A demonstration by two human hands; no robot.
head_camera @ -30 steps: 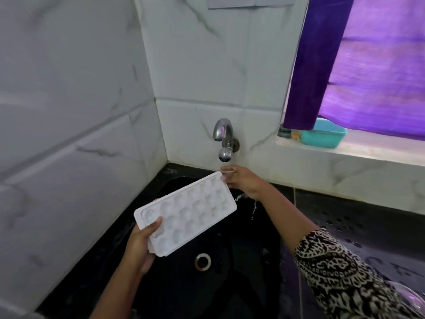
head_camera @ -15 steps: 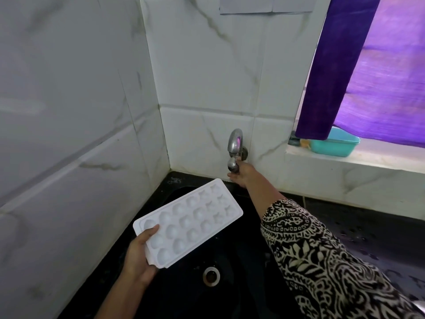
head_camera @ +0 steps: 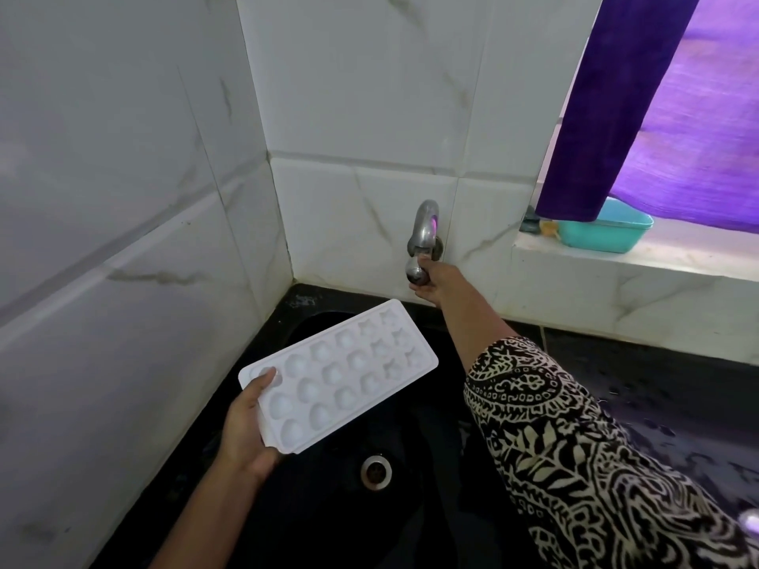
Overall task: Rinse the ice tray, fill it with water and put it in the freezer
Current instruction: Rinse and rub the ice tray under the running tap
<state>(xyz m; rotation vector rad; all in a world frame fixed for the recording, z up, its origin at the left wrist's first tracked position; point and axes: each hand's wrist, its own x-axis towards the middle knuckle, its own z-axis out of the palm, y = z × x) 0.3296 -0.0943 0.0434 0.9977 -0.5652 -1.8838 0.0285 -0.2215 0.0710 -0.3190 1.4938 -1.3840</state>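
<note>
Reaching right hand (head_camera: 436, 283) grips tap (head_camera: 423, 244); left hand (head_camera: 246, 425) holds ice tray (head_camera: 341, 375).

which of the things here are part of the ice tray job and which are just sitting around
Part of the job:
ice tray, gripped at its near end by the left hand
tap, held by the right hand
sink under the tray

Just lying about:
teal tub on the window ledge
purple curtain

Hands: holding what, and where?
Left hand grips the ice tray by its near short end, thumb on top. Right hand grips the tap at its knob.
</note>
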